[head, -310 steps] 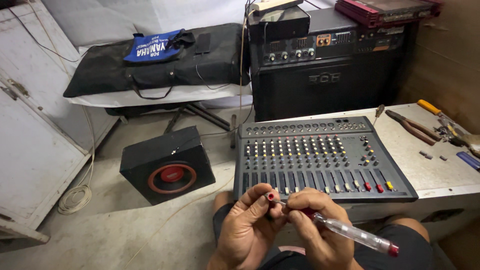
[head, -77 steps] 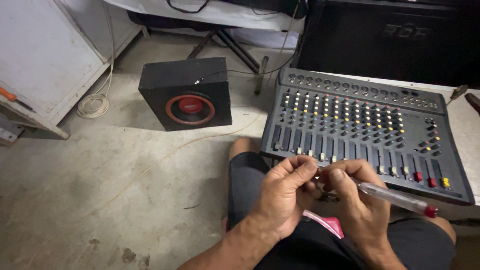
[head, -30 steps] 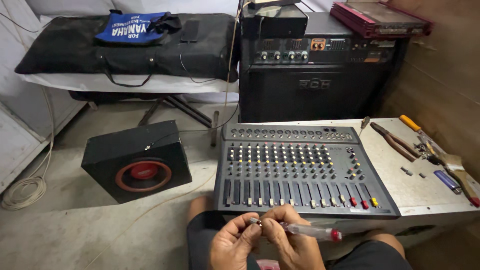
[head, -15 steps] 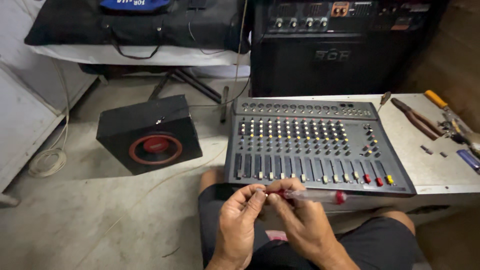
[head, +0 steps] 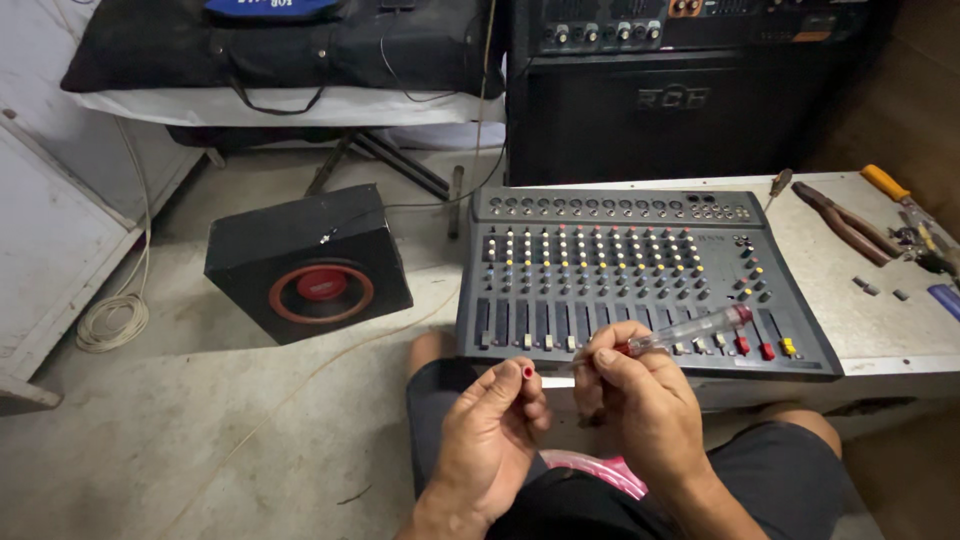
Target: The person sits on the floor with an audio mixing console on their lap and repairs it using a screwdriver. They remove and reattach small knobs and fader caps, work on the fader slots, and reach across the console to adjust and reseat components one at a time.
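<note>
Screwdriver (head: 690, 330) with a clear handle sits clamped in the right hand (head: 640, 400), pointing 2 o'clock, while left hand (head: 490, 430) fingertips pinch a red cap (head: 527, 372) for inspection.

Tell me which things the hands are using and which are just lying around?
In use:
left hand pinching a small red cap
right hand holding a clear-handled screwdriver
audio mixer right in front

Lying about:
black speaker box
pliers
yellow-handled tool
coiled white cable
black bag
</note>
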{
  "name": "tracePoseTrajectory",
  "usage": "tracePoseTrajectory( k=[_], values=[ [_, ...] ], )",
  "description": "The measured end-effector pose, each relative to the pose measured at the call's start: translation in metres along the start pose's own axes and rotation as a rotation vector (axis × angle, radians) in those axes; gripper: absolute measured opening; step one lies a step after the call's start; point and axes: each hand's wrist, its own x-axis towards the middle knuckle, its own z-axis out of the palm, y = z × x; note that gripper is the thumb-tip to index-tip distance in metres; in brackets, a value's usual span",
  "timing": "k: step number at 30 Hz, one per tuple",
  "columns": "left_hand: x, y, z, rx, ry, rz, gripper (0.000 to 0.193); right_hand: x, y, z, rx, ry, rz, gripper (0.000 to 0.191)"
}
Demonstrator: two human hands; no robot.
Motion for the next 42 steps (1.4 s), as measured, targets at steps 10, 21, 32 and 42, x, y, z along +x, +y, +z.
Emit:
tracePoseTrajectory(
  k=[10,21,32,42],
  values=[
    [-0.004,0.003,0.011,-0.004,0.037,-0.04,0.019,-0.009,0.008,0.007,-0.159,0.034,-0.101,0.017],
    [-0.003,0.003,0.01,0.008,0.071,-0.042,0.018,-0.013,0.001,0.011,-0.342,-0.023,-0.179,0.02],
    [-0.005,0.005,0.017,0.006,0.098,-0.064,0.016,-0.012,0.004,0.007,-0.373,-0.091,-0.242,0.016],
    [-0.003,0.0,0.014,-0.009,0.039,-0.046,0.016,-0.013,0.005,0.01,-0.485,-0.066,-0.314,0.015]
  ],
)
